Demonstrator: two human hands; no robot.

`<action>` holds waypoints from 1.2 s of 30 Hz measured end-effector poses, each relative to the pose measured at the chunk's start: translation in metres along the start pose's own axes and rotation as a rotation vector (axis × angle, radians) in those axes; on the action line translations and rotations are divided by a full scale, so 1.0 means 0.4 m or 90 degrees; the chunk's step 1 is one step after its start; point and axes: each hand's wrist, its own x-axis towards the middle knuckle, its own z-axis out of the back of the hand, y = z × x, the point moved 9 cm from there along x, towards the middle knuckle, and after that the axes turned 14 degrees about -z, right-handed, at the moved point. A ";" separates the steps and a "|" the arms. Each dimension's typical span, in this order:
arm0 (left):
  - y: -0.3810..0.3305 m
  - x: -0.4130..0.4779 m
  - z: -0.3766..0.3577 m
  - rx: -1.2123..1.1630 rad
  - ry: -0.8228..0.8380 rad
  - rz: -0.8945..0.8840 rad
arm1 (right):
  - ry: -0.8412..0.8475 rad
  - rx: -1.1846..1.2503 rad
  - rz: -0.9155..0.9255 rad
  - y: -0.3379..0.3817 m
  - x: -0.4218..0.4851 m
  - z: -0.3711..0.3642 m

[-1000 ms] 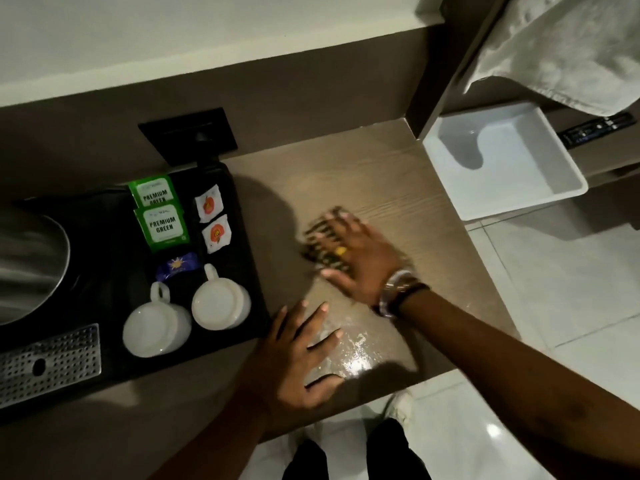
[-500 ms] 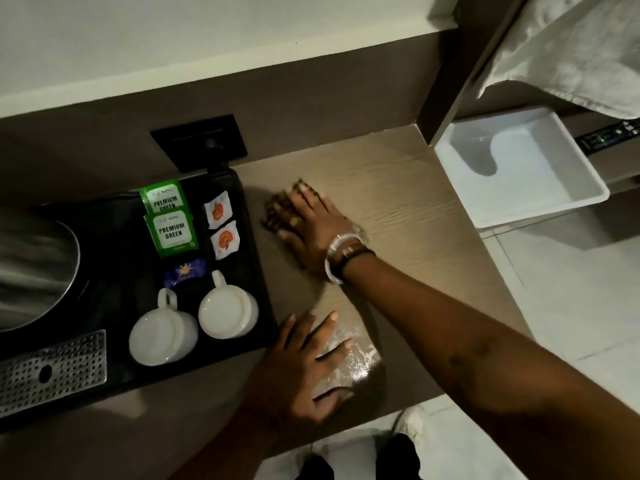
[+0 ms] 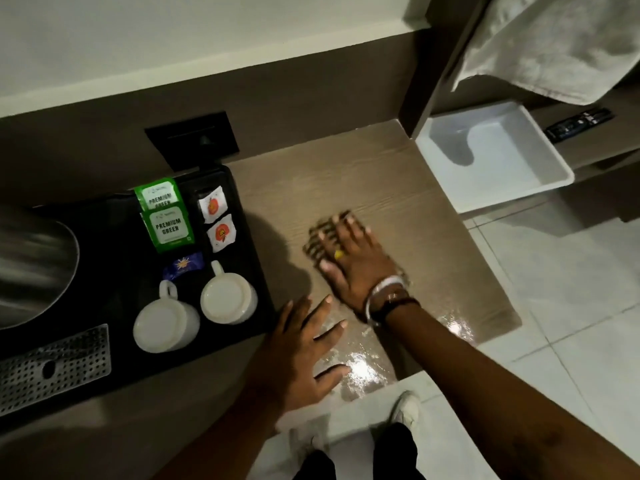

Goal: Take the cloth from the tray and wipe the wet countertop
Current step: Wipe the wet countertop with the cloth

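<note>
My right hand [image 3: 349,265] presses flat on a dark patterned cloth [image 3: 317,239] in the middle of the wooden countertop [image 3: 363,188]; only the cloth's edge shows past the fingers. My left hand [image 3: 298,355] rests palm down with spread fingers near the front edge, holding nothing. A shiny wet patch [image 3: 360,368] lies beside its fingertips, and another wet spot [image 3: 457,327] glistens at the front right corner. The white tray [image 3: 540,157] stands empty on a lower shelf at the right.
A black tray [image 3: 242,271] on the left holds two white cups [image 3: 228,299], green tea packets [image 3: 168,226] and small sachets. A metal kettle [image 3: 31,265] and a perforated grate [image 3: 52,368] sit further left. A grey towel [image 3: 554,43] hangs top right; a remote [image 3: 578,124] lies behind the white tray.
My right hand slid the cloth left toward the black tray, then back right and nearer to me. My left hand stayed planted by the wet patch.
</note>
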 end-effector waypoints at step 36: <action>-0.019 0.005 0.024 0.019 -0.012 -0.009 | -0.006 0.051 -0.259 -0.339 -0.268 0.001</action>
